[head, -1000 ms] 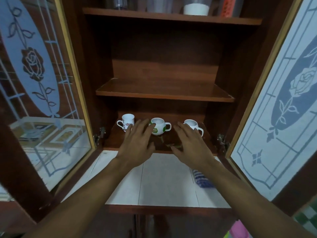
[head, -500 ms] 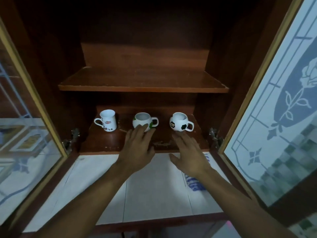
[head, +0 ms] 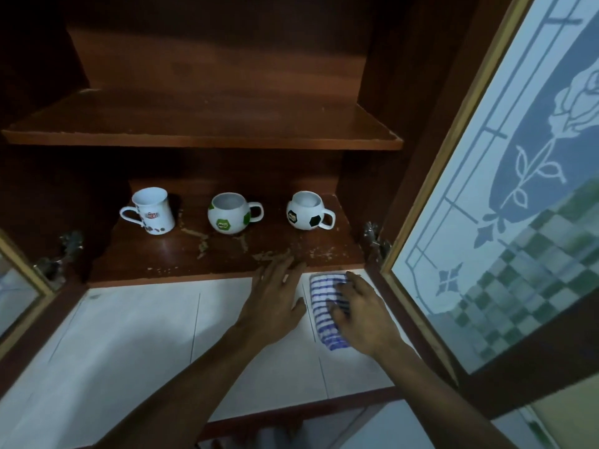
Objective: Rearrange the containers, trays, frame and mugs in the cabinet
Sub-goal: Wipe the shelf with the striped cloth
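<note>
Coffee mug (head: 152, 210) handle left, green mug (head: 229, 218), football mug (head: 306, 211) handles right

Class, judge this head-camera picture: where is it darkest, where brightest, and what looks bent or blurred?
Head view: the cabinet above the upper shelf is darkest; the white counter is brightest; a soft sheen lies on the lower shelf by the tall mug; wide-angle distortion slants the glass door.

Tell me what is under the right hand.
A blue-and-white checked cloth lies under the right hand, on the white tiled counter. The hand covers the cloth's right side, so its edge there cannot be seen.
</note>
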Available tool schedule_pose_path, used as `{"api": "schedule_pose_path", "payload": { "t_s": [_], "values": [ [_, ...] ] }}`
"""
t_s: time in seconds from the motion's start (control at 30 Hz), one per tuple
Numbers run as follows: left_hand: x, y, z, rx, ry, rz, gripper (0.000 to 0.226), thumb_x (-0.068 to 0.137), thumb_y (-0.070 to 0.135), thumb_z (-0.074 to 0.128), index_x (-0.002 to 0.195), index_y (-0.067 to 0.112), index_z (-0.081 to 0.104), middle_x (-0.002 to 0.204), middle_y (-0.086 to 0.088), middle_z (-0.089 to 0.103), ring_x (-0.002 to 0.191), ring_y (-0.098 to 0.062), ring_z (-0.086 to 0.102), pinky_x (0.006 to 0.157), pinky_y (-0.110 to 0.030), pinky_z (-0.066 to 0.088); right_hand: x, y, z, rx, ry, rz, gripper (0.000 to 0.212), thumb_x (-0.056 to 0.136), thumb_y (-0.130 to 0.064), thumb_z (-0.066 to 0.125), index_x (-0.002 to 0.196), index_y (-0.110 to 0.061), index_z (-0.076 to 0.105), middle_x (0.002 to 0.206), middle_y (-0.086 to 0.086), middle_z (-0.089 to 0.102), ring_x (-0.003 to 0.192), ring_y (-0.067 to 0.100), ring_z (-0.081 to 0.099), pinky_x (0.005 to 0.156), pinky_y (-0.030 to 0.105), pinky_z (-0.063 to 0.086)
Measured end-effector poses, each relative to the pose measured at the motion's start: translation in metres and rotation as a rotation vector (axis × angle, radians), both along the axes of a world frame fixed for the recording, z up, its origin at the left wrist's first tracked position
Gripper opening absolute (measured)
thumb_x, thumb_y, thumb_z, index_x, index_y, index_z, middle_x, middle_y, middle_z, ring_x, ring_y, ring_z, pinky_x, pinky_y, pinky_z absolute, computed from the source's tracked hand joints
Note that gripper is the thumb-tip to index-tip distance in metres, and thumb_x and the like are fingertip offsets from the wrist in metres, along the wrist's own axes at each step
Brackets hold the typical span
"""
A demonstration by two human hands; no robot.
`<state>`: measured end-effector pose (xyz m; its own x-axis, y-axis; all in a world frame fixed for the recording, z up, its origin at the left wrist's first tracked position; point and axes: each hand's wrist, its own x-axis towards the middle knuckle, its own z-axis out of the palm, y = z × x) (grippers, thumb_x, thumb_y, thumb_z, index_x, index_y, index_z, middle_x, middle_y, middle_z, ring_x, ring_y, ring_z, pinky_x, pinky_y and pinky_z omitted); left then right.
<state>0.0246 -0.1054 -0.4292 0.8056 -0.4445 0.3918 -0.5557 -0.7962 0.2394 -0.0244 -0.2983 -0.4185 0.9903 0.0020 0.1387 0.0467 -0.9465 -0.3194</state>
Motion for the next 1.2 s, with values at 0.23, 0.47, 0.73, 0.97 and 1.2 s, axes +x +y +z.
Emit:
{"api": "schedule_pose_path", "payload": {
  "t_s": [0.23, 0.47, 0.73, 0.97, 1.2],
  "values": [
    [-0.004, -0.015, -0.011, 0.013, 0.018, 0.000, 0.063, 0.079, 0.046, 0.056, 0.132, 0.014, 0.052, 0.132, -0.011, 0.057, 0.122, -0.030, 0.054, 0.100, -0.048, 0.042, -0.002, -0.006, -0.010, 0.103, 0.081, -0.137, 0.073, 0.089, -0.052, 0.055, 0.146, -0.014, 0.030, 0.149, 0.009, 0.036, 0.129, 0.028, 0.043, 0.104, 0.044, 0.043],
    [-0.002, -0.015, -0.008, -0.006, 0.000, 0.007, 0.059, 0.081, 0.047, 0.056, 0.131, 0.016, 0.052, 0.133, -0.008, 0.056, 0.123, -0.027, 0.053, 0.098, -0.045, 0.044, 0.009, -0.004, -0.008, 0.248, 0.184, -0.268, 0.088, 0.077, -0.050, 0.071, 0.144, -0.014, 0.026, 0.133, 0.009, 0.053, 0.119, 0.029, 0.053, 0.098, 0.043, 0.049],
    [0.001, -0.009, -0.003, 0.020, 0.010, 0.008, 0.061, 0.086, 0.052, 0.038, 0.130, 0.015, 0.056, 0.134, -0.010, 0.056, 0.124, -0.029, 0.053, 0.100, -0.048, 0.043, 0.024, 0.001, -0.001, 0.395, 0.315, -0.405, 0.085, 0.066, -0.040, 0.083, 0.134, -0.015, 0.038, 0.124, 0.005, 0.061, 0.114, 0.027, 0.059, 0.099, 0.044, 0.049],
    [0.003, -0.003, 0.007, 0.009, -0.043, -0.017, 0.060, 0.085, 0.050, 0.039, 0.127, 0.012, 0.056, 0.129, -0.012, 0.059, 0.119, -0.030, 0.056, 0.097, -0.048, 0.045, 0.015, 0.007, 0.017, 0.507, 0.235, -0.315, 0.055, 0.078, -0.012, 0.075, 0.123, -0.015, 0.042, 0.114, 0.003, 0.062, 0.106, 0.024, 0.061, 0.083, 0.030, 0.051],
    [0.006, 0.016, 0.040, -0.081, -0.119, -0.025, 0.059, 0.088, 0.046, 0.042, 0.131, 0.008, 0.054, 0.134, -0.015, 0.055, 0.125, -0.035, 0.051, 0.100, -0.057, 0.040, 0.009, 0.019, 0.063, 0.704, 0.253, -0.207, 0.055, 0.081, -0.009, 0.075, 0.123, -0.022, 0.042, 0.100, -0.009, 0.056, 0.103, 0.018, 0.058, 0.092, 0.036, 0.051]
  ]
}}
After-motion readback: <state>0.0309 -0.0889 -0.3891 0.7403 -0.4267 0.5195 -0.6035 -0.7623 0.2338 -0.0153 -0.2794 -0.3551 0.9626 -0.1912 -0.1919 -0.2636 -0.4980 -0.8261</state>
